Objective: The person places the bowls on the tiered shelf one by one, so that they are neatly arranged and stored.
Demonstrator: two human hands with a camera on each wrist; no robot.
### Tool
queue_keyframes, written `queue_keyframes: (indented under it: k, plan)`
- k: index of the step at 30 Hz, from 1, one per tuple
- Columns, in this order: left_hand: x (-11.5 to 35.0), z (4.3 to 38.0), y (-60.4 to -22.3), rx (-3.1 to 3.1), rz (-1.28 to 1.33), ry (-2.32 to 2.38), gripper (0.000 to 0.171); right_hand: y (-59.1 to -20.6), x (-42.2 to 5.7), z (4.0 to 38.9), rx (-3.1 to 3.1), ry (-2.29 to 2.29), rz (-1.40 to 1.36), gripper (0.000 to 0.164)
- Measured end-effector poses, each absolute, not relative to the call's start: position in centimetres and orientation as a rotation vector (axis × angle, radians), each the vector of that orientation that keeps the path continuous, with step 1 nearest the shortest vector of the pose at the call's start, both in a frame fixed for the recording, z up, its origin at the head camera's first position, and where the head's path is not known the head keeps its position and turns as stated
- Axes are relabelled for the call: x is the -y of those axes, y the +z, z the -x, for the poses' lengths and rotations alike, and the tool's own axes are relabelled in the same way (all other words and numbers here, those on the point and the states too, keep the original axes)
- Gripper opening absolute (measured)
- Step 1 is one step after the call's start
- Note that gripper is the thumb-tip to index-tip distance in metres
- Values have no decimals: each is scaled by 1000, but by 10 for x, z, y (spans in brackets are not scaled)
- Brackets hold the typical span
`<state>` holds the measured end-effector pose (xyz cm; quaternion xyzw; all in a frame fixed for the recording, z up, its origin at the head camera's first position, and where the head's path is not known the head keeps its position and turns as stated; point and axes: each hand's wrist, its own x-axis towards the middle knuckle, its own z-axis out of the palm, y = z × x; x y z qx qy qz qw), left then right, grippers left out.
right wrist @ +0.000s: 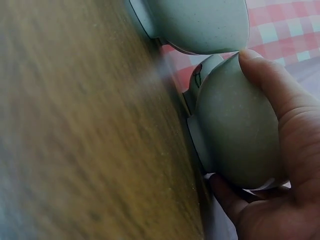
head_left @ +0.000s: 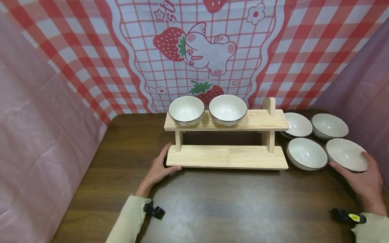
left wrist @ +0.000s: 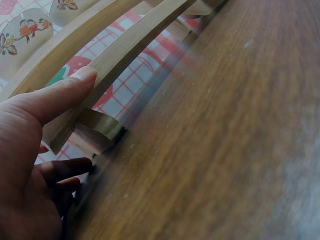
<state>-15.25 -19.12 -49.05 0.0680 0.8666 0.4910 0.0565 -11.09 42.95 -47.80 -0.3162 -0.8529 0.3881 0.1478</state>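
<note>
At the left end of a two-tier wooden shelf (head_left: pixel 225 157), my left hand (head_left: pixel 157 171) grips the lower board. Its thumb (left wrist: pixel 65 92) lies on the board's front edge, with the other fingers around the end. My right hand (head_left: pixel 366 179) holds a white bowl (head_left: pixel 346 155) at the far right, thumb at the rim and fingers low on its far side. Whether this bowl is lifted off the table is hard to tell. Close by it stand a front bowl (head_left: pixel 307 153), a back right bowl (head_left: pixel 329 126) and a back left bowl (head_left: pixel 297 125).
Two more bowls, a left one (head_left: pixel 186 109) and a right one (head_left: pixel 228 108), sit upright on the shelf's upper board (head_left: pixel 258 122). Brown wooden table (head_left: pixel 237 202) extends in front. A checked cloth (head_left: pixel 316 44) hangs behind, with pink curtains (head_left: pixel 36 135) at the sides.
</note>
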Motion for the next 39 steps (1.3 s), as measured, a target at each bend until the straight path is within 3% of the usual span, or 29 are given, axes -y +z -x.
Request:
queue_keyframes:
  k: [11,39]
  plan:
    - [191,153,-489,-2618,-208,1489,104,-479,-433,112,2326,1202,1025,99]
    - [190,152,-489,-2617,-208,1501,105,-447,-418,111,2314,1234,979,95]
